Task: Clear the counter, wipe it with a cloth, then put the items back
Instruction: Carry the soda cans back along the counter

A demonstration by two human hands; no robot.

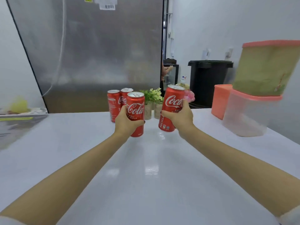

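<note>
Each hand gripped a cola can—left hand [125, 123] its can [136, 113], right hand [180, 118] its can [172, 108]—just before the small plants [152, 96]. The desk [146, 176] looked glossy, so probably wiped—items were likely going back.

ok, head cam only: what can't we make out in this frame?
- Rear cans: lower parts hidden by the left hand and its can.
- Plant pots: partly hidden by both held cans.
- Pink object: blocked by the right hand's can; unidentifiable.
- Stacked containers: blurred, cut by right edge.
- Whether cans are being cleared or returned.
</note>
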